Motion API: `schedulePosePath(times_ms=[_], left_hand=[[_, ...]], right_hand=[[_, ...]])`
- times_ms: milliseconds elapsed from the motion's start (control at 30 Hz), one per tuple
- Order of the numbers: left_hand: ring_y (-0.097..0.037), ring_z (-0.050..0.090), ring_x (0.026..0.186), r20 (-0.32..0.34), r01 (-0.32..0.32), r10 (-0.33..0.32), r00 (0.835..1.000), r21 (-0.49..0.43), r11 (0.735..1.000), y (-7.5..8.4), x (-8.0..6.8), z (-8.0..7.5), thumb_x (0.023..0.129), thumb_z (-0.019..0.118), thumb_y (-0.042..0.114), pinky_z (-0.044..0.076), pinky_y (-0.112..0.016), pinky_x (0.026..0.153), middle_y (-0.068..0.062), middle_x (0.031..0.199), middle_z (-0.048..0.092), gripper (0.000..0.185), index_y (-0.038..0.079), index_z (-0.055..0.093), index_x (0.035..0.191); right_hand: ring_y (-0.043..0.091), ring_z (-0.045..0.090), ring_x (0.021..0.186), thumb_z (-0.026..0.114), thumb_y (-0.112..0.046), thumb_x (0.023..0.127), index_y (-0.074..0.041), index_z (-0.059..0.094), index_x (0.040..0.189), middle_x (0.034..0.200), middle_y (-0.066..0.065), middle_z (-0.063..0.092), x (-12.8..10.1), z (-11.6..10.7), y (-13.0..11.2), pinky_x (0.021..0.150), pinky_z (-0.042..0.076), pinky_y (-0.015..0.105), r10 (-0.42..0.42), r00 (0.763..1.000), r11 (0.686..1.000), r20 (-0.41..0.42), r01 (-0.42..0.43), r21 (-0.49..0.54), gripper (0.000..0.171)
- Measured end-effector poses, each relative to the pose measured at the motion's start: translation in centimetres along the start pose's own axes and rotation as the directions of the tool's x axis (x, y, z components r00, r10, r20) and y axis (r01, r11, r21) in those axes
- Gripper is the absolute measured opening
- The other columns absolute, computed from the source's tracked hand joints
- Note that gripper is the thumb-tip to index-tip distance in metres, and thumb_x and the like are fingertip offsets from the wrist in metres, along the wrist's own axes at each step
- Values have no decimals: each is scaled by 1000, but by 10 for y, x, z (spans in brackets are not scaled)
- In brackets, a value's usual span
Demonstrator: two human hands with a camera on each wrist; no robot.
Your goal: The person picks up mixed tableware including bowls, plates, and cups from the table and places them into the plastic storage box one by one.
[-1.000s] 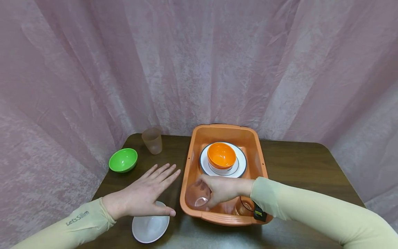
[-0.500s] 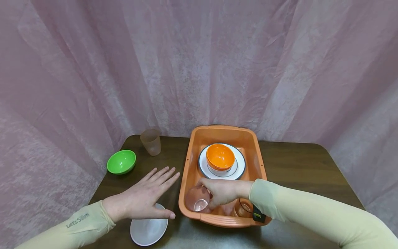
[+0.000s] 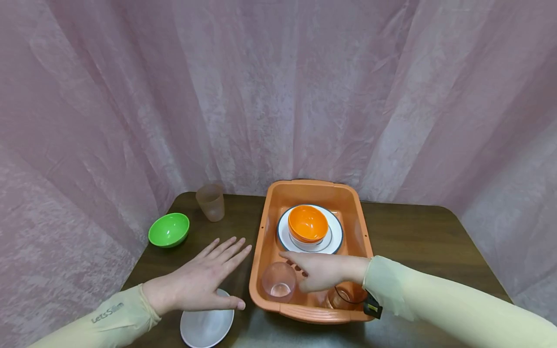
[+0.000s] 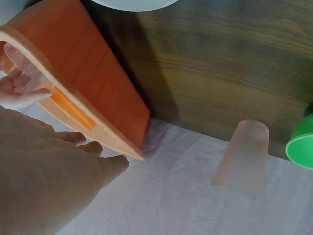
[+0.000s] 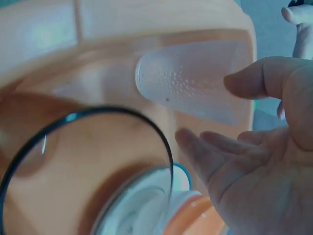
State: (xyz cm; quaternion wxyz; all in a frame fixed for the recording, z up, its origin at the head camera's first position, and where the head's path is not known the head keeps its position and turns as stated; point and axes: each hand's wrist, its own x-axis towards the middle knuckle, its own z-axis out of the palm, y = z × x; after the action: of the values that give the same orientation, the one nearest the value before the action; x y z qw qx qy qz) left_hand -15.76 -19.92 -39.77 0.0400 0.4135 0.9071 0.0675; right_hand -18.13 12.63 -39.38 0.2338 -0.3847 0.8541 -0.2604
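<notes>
Right hand: the right hand [image 3: 319,271] is held inside the orange tub [image 3: 259,227], fingers spread and straight, just beside the cup and gripping nothing.
Cup: a frosted pink cup [image 3: 279,282] is seen upright in the tub's near left corner, mouth up; in the right wrist view its pebbled wall [image 5: 195,81] is shown close to the fingertips [image 5: 243,82].
Handling: the cup is judged light, stiff plastic, its texture unlikely to slip; a hold around the wall is suggested, thumb opposite fingers.
Left hand: the left hand [image 3: 201,283] is held flat and open, above the table [image 3: 413,232], partly over a white plate [image 3: 204,328].
Tub contents: an orange bowl [image 3: 308,223] is set on a rimmed plate [image 3: 335,240]; an amber cup [image 3: 345,295] is partly hidden.
Table, left: a green bowl [image 3: 168,229] and a second frosted cup [image 3: 211,201] are set apart.
</notes>
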Motion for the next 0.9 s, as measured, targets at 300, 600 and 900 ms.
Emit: schedulePosePath(times_ms=[300, 600, 900], left_hand=[[-29, 12, 156, -33, -21, 21, 999, 6, 1000, 5, 12, -5, 91, 51, 77, 13, -58, 122, -7, 170, 15, 101, 19, 17, 166], [-27, 6, 157, -62, -55, 57, 996, 35, 998, 16, 27, -14, 93, 44, 80, 5, -54, 123, -4, 171, 8, 100, 17, 17, 165], [-23, 4, 157, -60, -76, 79, 995, 64, 995, 28, 39, -16, 93, 44, 80, 1, -51, 124, -5, 171, 5, 99, 17, 18, 165]], right_hand=[[24, 25, 153, 60, -65, 95, -22, 24, 165, 167, 3, 27, -37, -12, -6, 120, 26, 49, 114, 988, 982, -102, -127, -138, 89], [33, 13, 155, 50, -71, 97, -22, 25, 165, 167, 9, 26, -82, -13, -10, 122, 17, 57, 39, 956, 893, -289, -163, -420, 87], [32, 13, 155, 53, -67, 98, -21, 28, 164, 165, 11, 32, -114, -3, -5, 123, 13, 52, -44, 919, 820, -391, -190, -540, 85]])
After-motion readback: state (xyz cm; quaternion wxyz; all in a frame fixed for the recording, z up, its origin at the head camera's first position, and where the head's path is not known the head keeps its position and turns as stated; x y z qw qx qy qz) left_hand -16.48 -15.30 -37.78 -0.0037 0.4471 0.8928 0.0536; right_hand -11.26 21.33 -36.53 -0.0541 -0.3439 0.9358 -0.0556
